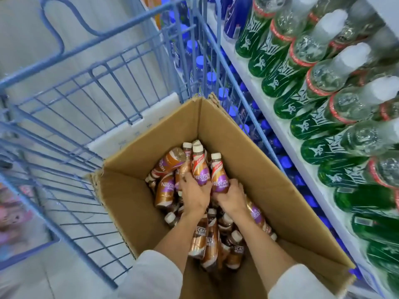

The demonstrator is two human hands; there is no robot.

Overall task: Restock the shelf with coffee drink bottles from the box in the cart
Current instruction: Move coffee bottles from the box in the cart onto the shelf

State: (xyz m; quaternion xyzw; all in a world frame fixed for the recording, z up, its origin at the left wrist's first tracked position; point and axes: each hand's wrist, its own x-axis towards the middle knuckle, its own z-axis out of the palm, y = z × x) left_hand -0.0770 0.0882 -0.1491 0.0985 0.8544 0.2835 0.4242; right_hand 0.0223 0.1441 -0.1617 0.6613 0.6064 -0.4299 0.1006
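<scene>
One cart [133,128] stands with the shelf [266,108] along its right side. In its box [248,147], toward the far corner, left hand [192,193] grips one coffee bottle [201,171], right hand [233,196] a second bottle [218,175], caps up; right hand is nearer the shelf.

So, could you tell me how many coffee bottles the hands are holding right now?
2 for certain: one bottle in the left hand, another bottle in the right hand, both cap-up inside the box. A third bottle by the left fingers may be held too.
</scene>
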